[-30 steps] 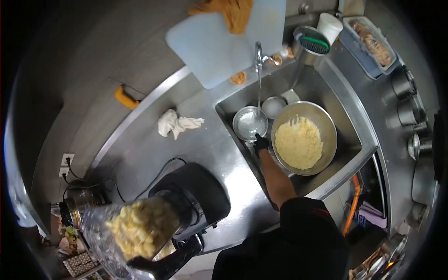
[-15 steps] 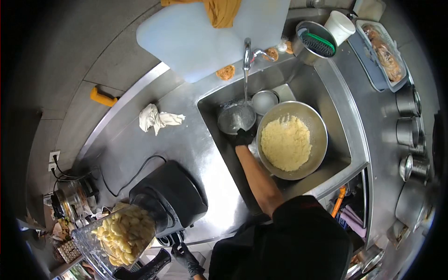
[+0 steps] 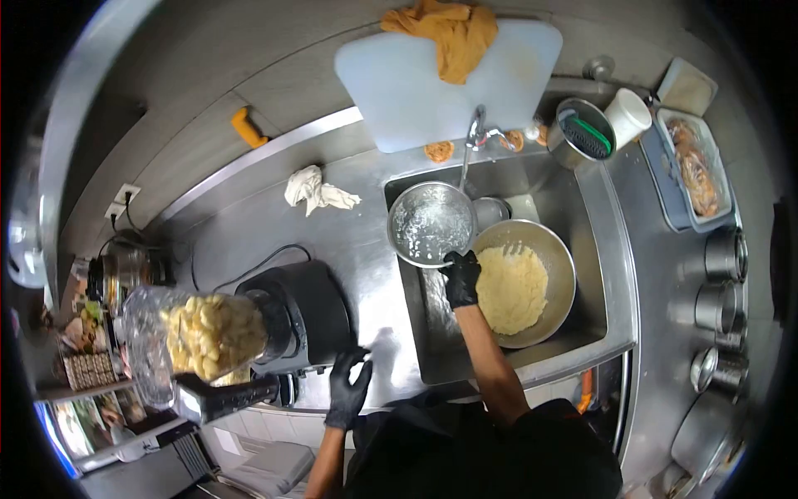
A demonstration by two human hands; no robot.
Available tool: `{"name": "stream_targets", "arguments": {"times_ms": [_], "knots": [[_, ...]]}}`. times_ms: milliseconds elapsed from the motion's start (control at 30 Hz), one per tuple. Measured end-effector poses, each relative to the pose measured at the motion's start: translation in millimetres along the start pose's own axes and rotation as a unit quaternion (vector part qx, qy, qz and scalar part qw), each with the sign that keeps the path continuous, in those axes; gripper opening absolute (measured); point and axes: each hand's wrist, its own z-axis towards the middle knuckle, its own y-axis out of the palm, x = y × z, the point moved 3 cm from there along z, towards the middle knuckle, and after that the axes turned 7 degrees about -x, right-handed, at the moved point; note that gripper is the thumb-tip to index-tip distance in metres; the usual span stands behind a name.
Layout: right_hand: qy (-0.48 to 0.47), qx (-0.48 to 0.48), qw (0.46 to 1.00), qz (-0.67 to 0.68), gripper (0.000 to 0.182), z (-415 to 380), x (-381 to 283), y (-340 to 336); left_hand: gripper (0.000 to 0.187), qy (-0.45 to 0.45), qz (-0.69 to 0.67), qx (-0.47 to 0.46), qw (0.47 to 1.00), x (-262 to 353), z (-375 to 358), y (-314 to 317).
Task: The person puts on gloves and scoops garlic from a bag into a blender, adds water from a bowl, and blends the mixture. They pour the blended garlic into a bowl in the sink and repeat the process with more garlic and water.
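Observation:
In my right hand point(image 3: 462, 279), black-gloved and closed at the near rim, is a round metal sieve point(image 3: 432, 224). It sits over the left part of the sink under running water from the faucet point(image 3: 475, 129), its inside wet and speckled white. Beside it in the sink rests a large steel bowl point(image 3: 568, 279) of pale yellow, crumbly mash point(image 3: 513, 291). My left hand point(image 3: 349, 389), also black-gloved, is held at the counter's front edge with fingers apart and nothing in it. Nearest to it is the black food processor base point(image 3: 320, 308), with a clear jug point(image 3: 150, 333) of pale, peeled-looking pieces point(image 3: 212, 333).
A white cloth point(image 3: 320, 191) lies on the counter point(image 3: 366, 241). A white cutting board point(image 3: 374, 83) leans at the back with an orange cloth point(image 3: 457, 41) on it. Right of the faucet stand a steel pot point(image 3: 565, 150) holding a green brush point(image 3: 588, 135) and a white tub point(image 3: 629, 114).
The sieve has been lifted higher in the sink, under the stream. My left hand has moved up from below the counter edge to beside the food processor. The camera view has shifted.

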Motion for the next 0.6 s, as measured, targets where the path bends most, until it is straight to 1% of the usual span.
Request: {"name": "stream_targets", "arguments": {"times_ms": [67,100,133,200,233,267,300,333,400,433,467,500,533,600], "knots": [[0.022,-0.055,0.998,0.008,0.012,-20,-35,9,0.029,-0.111,-0.128,-0.066,0.983,-3,28,22],[0.020,-0.096,0.995,-0.020,0.012,-28,-49,8,0.039,-0.074,-0.238,-0.059,0.967,-3,43,33],[0.052,-0.117,0.992,-0.005,0.009,-44,-78,17,0.050,-0.029,-0.344,-0.050,0.937,-8,65,44],[0.062,-0.188,0.979,-0.047,0.007,-65,-118,25,0.058,-0.060,-0.493,-0.111,0.861,-37,105,69],[0.082,-0.209,0.973,-0.052,0.008,-71,-138,26,0.057,-0.047,-0.580,-0.166,0.796,-34,124,74],[0.106,-0.228,0.966,-0.059,0.008,-81,-155,30,0.056,-0.033,-0.658,-0.219,0.720,-27,132,77],[0.110,-0.234,0.960,-0.104,0.008,-101,-180,45,0.055,0.061,-0.640,-0.213,0.736,-2,124,65],[0.111,-0.239,0.953,-0.150,0.009,-124,-208,62,0.056,0.032,-0.689,-0.201,0.695,1,127,68],[0.085,-0.265,0.943,-0.184,0.012,-161,-245,77,0.054,0.113,-0.735,-0.224,0.630,19,116,56],[0.070,-0.286,0.936,-0.194,0.014,-178,-262,85,0.056,0.106,-0.722,-0.210,0.651,34,104,47],[0.057,-0.305,0.928,-0.203,0.017,-195,-276,95,0.057,0.107,-0.721,-0.196,0.656,62,89,25],[0.078,-0.287,0.931,-0.210,0.019,-210,-289,104,0.058,0.142,-0.682,-0.185,0.693,74,78,13],[0.051,-0.286,0.928,-0.235,0.020,-208,-299,92,0.058,0.174,-0.639,-0.170,0.729,84,68,1],[-0.032,-0.307,0.908,-0.284,0.019,-217,-320,97,0.070,0.171,-0.649,-0.142,0.728,112,45,-30]]}}
